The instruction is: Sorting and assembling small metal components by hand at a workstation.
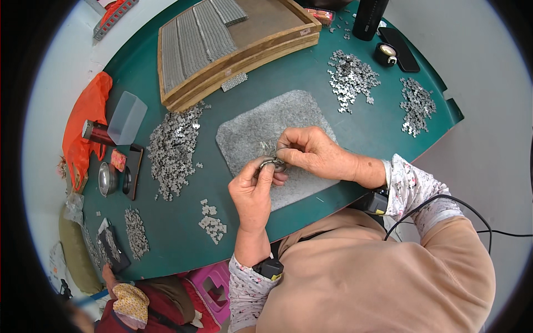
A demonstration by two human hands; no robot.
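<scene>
1. Right in the middle of it all, the left hand (pixel 250 191) has its grip clamped on a small, dark grey, curved metal piece (pixel 280 165), up over a grey felt mat with rounded corners (pixel 244 130).
2. And in comes the right hand (pixel 313 150), thumb and forefinger together at that piece's edge; what sits between those tips is too small to tell.
3. Fine, silvery, wire-like bits (pixel 268 146) poke out just beyond the fingertips, held or lying loose, I cannot say.
4. This looks like delicate two-handed fitting, mid-step; the next move seems to call for a steady left hold and a light, exact right pinch.
5. Now the count: one curved piece, one mat, and five heaps of small silvery metal pieces (pixel 175 152) standing out on the green desk (pixel 172 238), too many pieces to number.
6. Beyond the mat, a brown wooden-framed tray (pixel 250 62) carries grey ridged strips, packed too tight to count.
7. Around the edges: one black cylindrical bottle (pixel 369 19), one translucent plastic box (pixel 127 118), one round metal bowl (pixel 107 178).
</scene>
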